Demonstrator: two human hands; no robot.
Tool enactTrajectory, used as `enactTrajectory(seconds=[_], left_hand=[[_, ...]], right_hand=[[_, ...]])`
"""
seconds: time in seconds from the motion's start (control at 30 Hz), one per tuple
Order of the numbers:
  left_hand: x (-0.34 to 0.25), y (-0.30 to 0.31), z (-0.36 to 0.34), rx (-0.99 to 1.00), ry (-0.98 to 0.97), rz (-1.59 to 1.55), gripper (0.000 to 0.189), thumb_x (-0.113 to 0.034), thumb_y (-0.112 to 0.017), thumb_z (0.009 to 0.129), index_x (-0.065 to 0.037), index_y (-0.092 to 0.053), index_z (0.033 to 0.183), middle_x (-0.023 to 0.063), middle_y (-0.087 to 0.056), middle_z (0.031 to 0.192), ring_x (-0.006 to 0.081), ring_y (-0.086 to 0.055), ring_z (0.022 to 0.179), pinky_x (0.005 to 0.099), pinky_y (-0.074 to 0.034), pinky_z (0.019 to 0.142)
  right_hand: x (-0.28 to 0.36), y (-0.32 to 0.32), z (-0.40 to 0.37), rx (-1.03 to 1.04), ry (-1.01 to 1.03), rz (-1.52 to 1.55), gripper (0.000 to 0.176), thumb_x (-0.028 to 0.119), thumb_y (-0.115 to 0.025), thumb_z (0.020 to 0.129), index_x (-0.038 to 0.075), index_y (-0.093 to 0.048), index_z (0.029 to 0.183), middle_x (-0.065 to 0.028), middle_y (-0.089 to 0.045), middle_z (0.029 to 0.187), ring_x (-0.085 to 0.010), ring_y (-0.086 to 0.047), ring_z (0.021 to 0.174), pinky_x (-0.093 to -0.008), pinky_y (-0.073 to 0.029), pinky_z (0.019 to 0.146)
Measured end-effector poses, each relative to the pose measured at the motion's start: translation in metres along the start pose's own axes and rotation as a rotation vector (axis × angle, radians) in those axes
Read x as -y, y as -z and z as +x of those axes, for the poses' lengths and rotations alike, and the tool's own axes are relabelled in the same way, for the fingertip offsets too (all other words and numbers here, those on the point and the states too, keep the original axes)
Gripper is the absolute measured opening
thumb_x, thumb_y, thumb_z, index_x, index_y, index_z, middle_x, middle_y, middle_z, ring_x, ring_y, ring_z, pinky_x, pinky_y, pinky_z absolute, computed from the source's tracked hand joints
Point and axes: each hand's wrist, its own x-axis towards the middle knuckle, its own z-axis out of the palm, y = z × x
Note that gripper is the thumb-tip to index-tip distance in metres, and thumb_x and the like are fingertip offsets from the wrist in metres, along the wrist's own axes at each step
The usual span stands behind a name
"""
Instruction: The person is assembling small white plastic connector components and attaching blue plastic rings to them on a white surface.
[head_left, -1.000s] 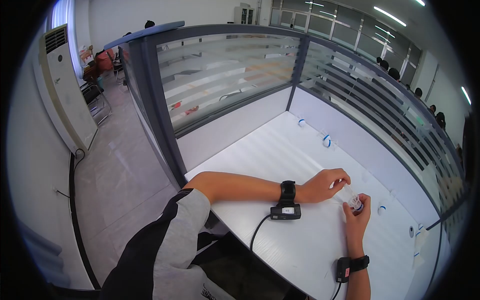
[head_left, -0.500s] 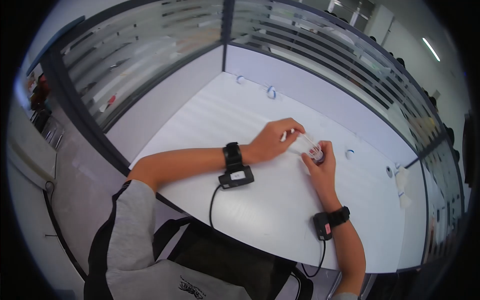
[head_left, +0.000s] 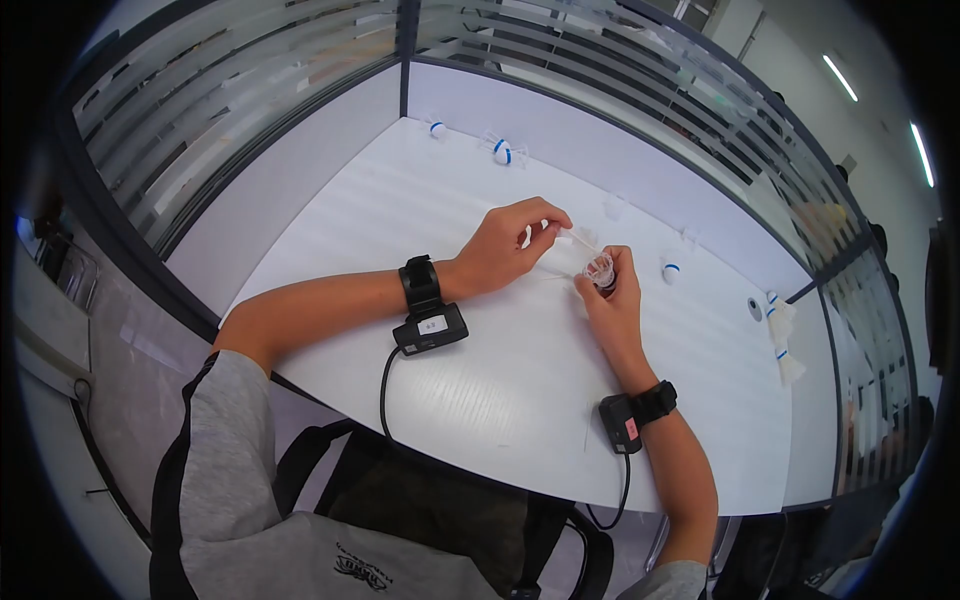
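My right hand (head_left: 613, 300) grips a small clear, round, cup-like piece (head_left: 599, 271) with thin white strands over it and something reddish inside. Its thumb is on the near side and the fingers curl around the far side. To the left, my left hand (head_left: 513, 246) pinches a thin white strand (head_left: 580, 241) between thumb and fingertips. That strand runs from the pinch toward the clear piece. The exact kind of the held piece is too small to make out. Both hands are just above the white desk (head_left: 455, 375).
White ball-like pieces with blue bands lie at the back (head_left: 503, 152), back left (head_left: 437, 130) and right (head_left: 671, 272). White bundles with blue bands (head_left: 788, 362) lie by the right edge, near a round grey cable hole (head_left: 755, 309). Partition walls (head_left: 600, 155) enclose the desk.
The camera view has shifted, so the desk and both hands appear further up and left. Both hands keep their grips, with little change between them.
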Motion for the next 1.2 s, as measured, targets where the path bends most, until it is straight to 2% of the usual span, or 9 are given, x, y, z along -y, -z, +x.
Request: enactTrajectory(seconds=[0.37,0.6,0.9,1.2], left_hand=[[0.001,0.000,-0.001,0.008,0.008,0.028,0.015,-0.001,-0.063,0.098,-0.006,-0.071,0.109,0.0035,-0.072,0.099,0.0092,-0.060,0.070,0.0242,-0.045,0.057],[0.000,0.000,-0.003,0.011,0.000,0.030,0.015,0.000,-0.064,0.097,-0.007,-0.072,0.108,0.0030,-0.073,0.099,0.0093,-0.061,0.071,0.0245,-0.046,0.057],[0.000,0.001,-0.002,0.029,-0.018,0.044,0.017,0.001,-0.065,0.096,-0.007,-0.073,0.109,0.0021,-0.074,0.101,0.0094,-0.062,0.072,0.0241,-0.045,0.057],[0.000,0.001,-0.002,0.036,-0.030,0.044,0.017,0.001,-0.066,0.096,-0.007,-0.073,0.108,0.0020,-0.074,0.100,0.0092,-0.062,0.072,0.0243,-0.044,0.057]], right_hand=[[0.005,0.001,-0.001,0.024,-0.022,-0.042,0.024,0.002,-0.063,0.087,0.004,-0.049,0.106,0.0005,-0.052,0.089,-0.0072,-0.046,0.074,-0.0242,-0.041,0.065],[0.004,0.001,0.001,0.033,-0.059,0.046,0.025,-0.001,-0.060,0.080,0.005,-0.048,0.102,-0.0001,-0.050,0.089,-0.0103,-0.046,0.081,-0.0246,-0.040,0.073],[-0.002,0.001,0.001,0.026,-0.137,0.135,0.024,-0.001,-0.059,0.080,0.004,-0.049,0.101,-0.0006,-0.051,0.089,-0.0108,-0.047,0.082,-0.0251,-0.042,0.074],[-0.004,0.004,0.000,0.081,-0.142,0.073,0.026,0.001,-0.058,0.081,0.003,-0.050,0.106,-0.0009,-0.053,0.091,-0.0102,-0.049,0.082,-0.0251,-0.045,0.074]])
